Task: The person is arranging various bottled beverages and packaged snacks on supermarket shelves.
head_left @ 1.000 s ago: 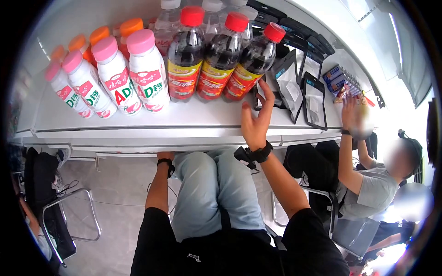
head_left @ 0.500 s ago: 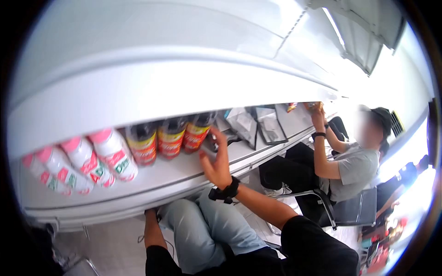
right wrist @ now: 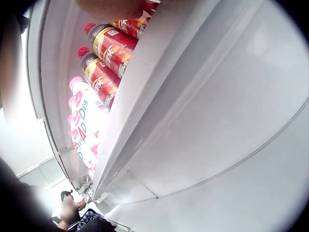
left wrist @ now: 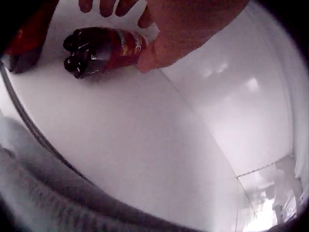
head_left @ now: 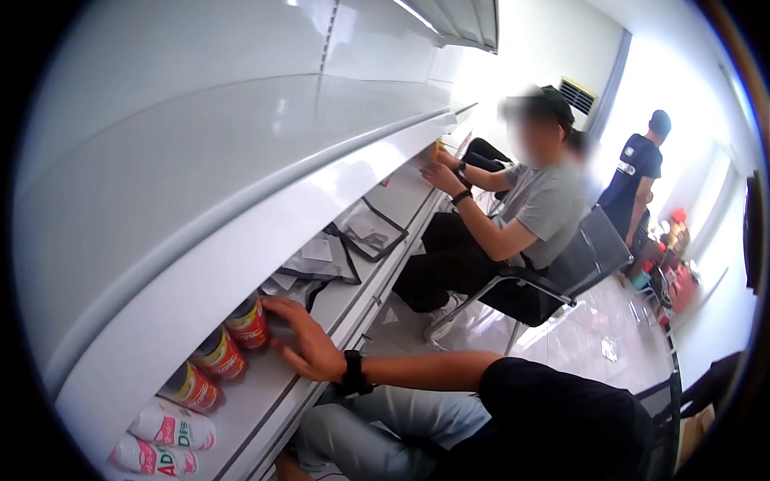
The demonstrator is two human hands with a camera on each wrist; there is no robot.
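In the head view my right hand [head_left: 309, 345] is beside the rightmost bottle of cola [head_left: 247, 325], fingers fairly straight, fingertips at its right side and thumb apart. It is blurred at the top of the right wrist view, close to the red-labelled cola bottles [right wrist: 102, 75]. The left wrist view shows my left hand [left wrist: 186, 31] over a cola bottle [left wrist: 104, 48] whose base points away from it. Its thumb side overlaps the label end; the other fingertips are spread, apart from the bottle. In the head view most of that hand is below the frame.
White milk-drink bottles [head_left: 180, 425] stand left of the colas. Black-edged pouches [head_left: 369, 228] lie to the right. An upper shelf [head_left: 184, 313] hangs low over the bottles. A seated person in grey [head_left: 545, 208] works at the shelf's far end; another person [head_left: 638, 176] stands behind.
The head view has swung right and tilted, so the upper shelf and room now fill it. My right hand stays by the rightmost cola, and the bottles keep their places.
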